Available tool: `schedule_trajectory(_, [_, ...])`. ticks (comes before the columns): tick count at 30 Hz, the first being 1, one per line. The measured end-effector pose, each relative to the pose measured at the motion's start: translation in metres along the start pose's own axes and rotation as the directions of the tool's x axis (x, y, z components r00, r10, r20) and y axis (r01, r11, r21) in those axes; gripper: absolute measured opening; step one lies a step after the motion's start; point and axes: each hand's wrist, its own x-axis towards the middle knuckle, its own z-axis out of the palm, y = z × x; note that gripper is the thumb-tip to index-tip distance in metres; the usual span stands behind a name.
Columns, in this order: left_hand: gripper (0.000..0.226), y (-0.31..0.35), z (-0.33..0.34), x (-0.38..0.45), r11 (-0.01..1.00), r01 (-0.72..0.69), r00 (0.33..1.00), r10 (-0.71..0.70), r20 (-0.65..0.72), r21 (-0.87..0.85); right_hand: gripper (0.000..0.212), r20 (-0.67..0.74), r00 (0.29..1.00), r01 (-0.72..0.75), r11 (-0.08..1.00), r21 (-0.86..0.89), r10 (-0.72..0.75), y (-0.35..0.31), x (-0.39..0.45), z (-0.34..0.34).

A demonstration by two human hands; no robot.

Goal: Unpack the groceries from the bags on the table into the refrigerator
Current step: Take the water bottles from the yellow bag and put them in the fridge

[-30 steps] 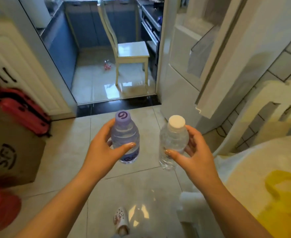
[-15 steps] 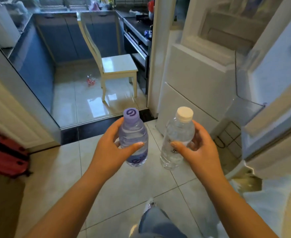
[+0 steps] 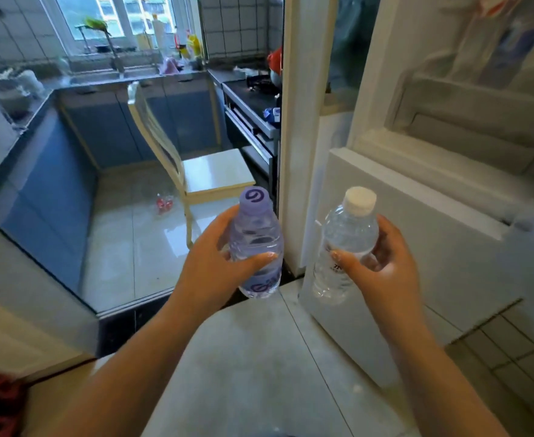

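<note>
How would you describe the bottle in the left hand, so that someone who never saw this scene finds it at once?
Start at the white refrigerator on the right; two hands hold small water bottles upright in front of it. The left hand grips the bottle with the purple cap. Unlike the clear bottle with the white cap in the right hand, it is purple-tinted, with a white swirl on its cap.

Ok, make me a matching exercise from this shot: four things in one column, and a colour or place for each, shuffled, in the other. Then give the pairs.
Things:
1. left hand
2. right hand
3. chair
4. refrigerator

Descriptions:
A. stands on the kitchen floor, cream-coloured
B. holds the bottle with the white cap
C. white, on the right
D. holds the bottle with the purple cap

Pairs: 1-D, 2-B, 3-A, 4-C
</note>
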Motion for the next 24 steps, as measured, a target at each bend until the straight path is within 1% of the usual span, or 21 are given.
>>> schedule_trajectory(4, [0.068,-0.006,0.014,0.074,0.999,-0.031,0.999,0.031,0.044,0.005,0.065,-0.094,0.996,-0.012,0.999,-0.049,0.008,0.004,0.059,-0.004])
schedule_trajectory(7, [0.070,-0.013,0.031,0.132,0.998,-0.058,0.993,0.059,0.099,-0.013,0.063,-0.172,0.985,-0.004,0.994,-0.105,-0.014,0.006,0.100,-0.010])
schedule_trajectory(9, [0.060,-0.013,0.046,0.173,0.996,-0.091,0.984,0.093,0.150,-0.022,0.062,-0.227,0.974,-0.012,0.986,-0.164,-0.026,0.007,0.127,-0.016])
schedule_trajectory(11, [0.048,-0.014,0.064,0.216,0.990,-0.114,0.969,0.128,0.212,-0.078,0.064,-0.299,0.953,-0.018,0.979,-0.204,-0.045,0.010,0.156,-0.021])
schedule_trajectory(13, [0.051,-0.013,0.081,0.252,0.981,-0.134,0.948,0.169,0.269,-0.143,0.069,-0.362,0.930,-0.017,0.978,-0.210,-0.061,0.010,0.181,-0.022])
schedule_trajectory(17, [0.054,-0.001,0.120,0.329,0.939,-0.135,0.871,0.264,0.415,-0.315,0.066,-0.479,0.873,-0.019,0.974,-0.226,-0.094,0.006,0.235,-0.027])
schedule_trajectory(20, [0.052,0.018,0.153,0.377,0.906,-0.127,0.778,0.343,0.526,-0.404,0.063,-0.557,0.818,0.032,0.978,-0.205,-0.144,0.000,0.272,-0.035])
schedule_trajectory(24, [0.044,0.048,0.197,0.422,0.860,-0.084,0.691,0.414,0.592,-0.503,0.053,-0.657,0.726,0.082,0.974,-0.210,-0.202,-0.016,0.310,-0.051])
